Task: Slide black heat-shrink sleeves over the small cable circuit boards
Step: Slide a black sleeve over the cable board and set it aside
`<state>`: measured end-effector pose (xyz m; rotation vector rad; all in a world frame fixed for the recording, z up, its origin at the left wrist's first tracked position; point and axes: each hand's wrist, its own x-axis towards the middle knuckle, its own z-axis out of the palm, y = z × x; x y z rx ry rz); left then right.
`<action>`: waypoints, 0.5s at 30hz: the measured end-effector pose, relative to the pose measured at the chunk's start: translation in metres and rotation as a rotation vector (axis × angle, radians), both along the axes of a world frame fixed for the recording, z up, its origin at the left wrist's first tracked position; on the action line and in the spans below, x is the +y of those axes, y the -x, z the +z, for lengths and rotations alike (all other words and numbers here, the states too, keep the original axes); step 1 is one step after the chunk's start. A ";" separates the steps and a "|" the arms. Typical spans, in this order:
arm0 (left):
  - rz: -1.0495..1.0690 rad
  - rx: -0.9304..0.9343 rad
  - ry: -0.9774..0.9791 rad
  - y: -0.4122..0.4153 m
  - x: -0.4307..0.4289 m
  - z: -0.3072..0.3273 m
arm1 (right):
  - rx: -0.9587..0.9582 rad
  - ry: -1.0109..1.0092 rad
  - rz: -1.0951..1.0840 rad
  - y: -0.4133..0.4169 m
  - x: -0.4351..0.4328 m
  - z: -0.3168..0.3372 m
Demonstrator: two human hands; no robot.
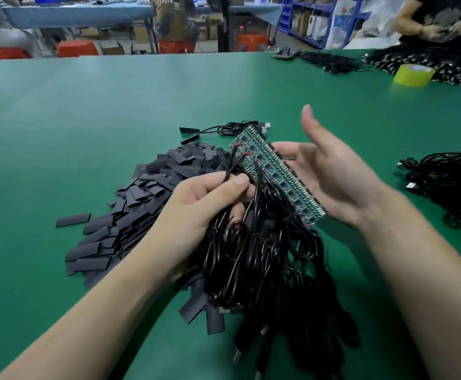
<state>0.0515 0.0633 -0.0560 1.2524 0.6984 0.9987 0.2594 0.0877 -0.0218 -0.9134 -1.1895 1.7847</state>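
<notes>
My left hand (204, 204) grips a thick bundle of black cables (254, 256) just below their ends, thumb on top. A row of several small green circuit boards (276, 174) fans out from the bundle and runs diagonally to the lower right. My right hand (330, 171) is open, palm toward the boards, with its fingers behind the row and touching it. A heap of flat black heat-shrink sleeves (141, 198) lies on the green table (114, 105) to the left of my hands. Two sleeved cables (193, 134) lie just beyond the heap.
Another black cable pile (448, 182) sits at the right edge. A yellow tape roll (413, 75) and more cables (336, 61) lie far right, near another person's hands. USB plugs (240, 355) hang from my bundle near the front edge.
</notes>
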 end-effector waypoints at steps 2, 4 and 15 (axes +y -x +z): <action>0.076 0.035 -0.017 0.000 0.000 0.000 | -0.163 -0.070 -0.002 -0.010 -0.002 0.004; 0.108 0.057 -0.043 -0.001 0.000 -0.002 | -0.349 -0.211 -0.041 -0.011 -0.004 0.004; 0.014 0.108 -0.209 0.007 -0.004 0.002 | -0.614 -0.567 0.000 -0.007 -0.008 0.019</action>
